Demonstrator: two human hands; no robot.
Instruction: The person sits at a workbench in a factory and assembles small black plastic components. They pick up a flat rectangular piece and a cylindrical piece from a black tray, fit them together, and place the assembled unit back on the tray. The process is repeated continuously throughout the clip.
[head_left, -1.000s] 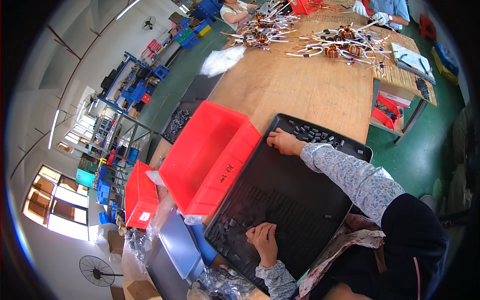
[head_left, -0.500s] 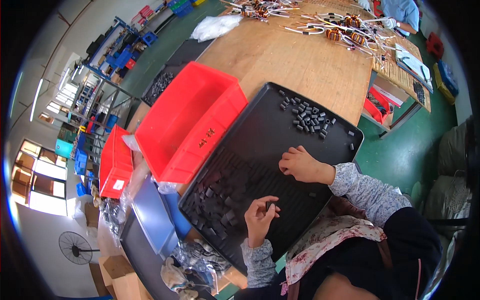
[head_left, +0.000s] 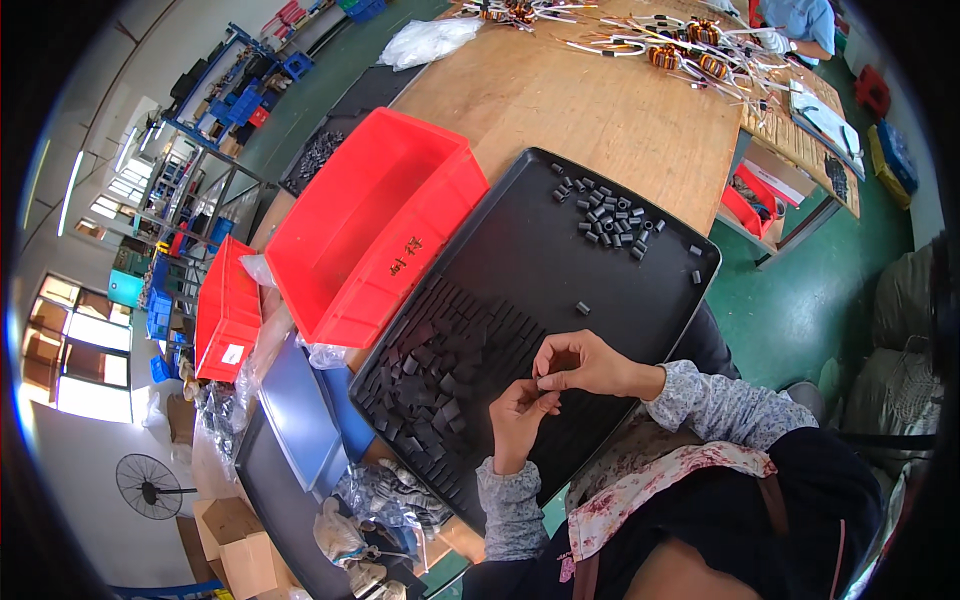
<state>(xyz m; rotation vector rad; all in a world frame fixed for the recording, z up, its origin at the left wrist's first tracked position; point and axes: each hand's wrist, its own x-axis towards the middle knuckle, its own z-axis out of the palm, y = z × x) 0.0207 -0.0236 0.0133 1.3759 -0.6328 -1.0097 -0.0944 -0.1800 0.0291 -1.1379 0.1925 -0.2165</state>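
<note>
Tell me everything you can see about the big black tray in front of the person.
The black tray is wide, flat and rectangular with a low raised rim and rounded corners; it looks like matte plastic. It lies at an angle on the wooden table, its long side against the red bin. Flat dark pieces are laid in rows at its near end, and small dark cylinders are scattered at the far end. The left hand and right hand meet above it.

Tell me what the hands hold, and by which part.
Both hands, left and right, pinch a small dark piece between fingertips; the grip point is too small to tell.
</note>
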